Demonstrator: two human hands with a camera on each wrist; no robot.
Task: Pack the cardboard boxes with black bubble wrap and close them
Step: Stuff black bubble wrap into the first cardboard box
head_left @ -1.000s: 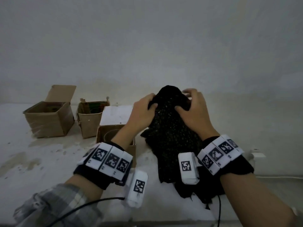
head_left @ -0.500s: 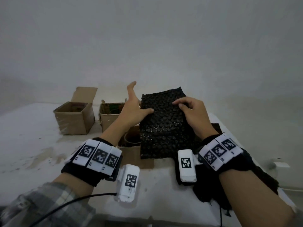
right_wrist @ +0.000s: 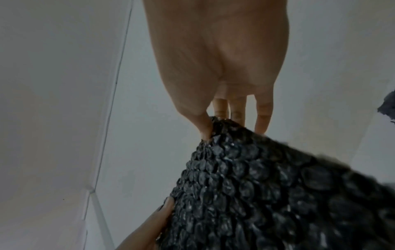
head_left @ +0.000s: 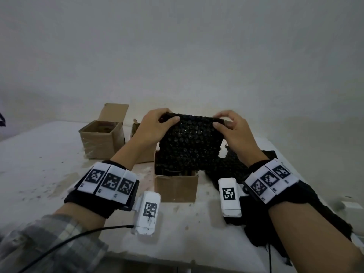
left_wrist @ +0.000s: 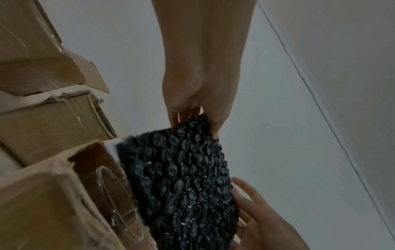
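A flat sheet of black bubble wrap (head_left: 189,142) stands upright over the near open cardboard box (head_left: 175,187), its lower edge down inside the opening. My left hand (head_left: 169,116) pinches the sheet's top left corner and my right hand (head_left: 219,120) pinches the top right corner. In the left wrist view the bubble wrap (left_wrist: 181,177) leans against the box (left_wrist: 42,194), and a clear glass item (left_wrist: 119,194) sits inside. The right wrist view shows my thumb and fingers nipping the bubble wrap (right_wrist: 256,194) at its edge.
Two more open cardboard boxes stand at the back left, one (head_left: 100,138) with its flap raised and one (head_left: 136,127) partly hidden by my left arm. A pile of black bubble wrap (head_left: 234,166) lies to the right under my right forearm. A white wall rises behind the table (head_left: 39,154).
The crumpled wrap was spread into a flat sheet. My left hand, open with spread fingers half a second ago, now pinches the top corner, and the sheet's lower edge has dropped into the near box.
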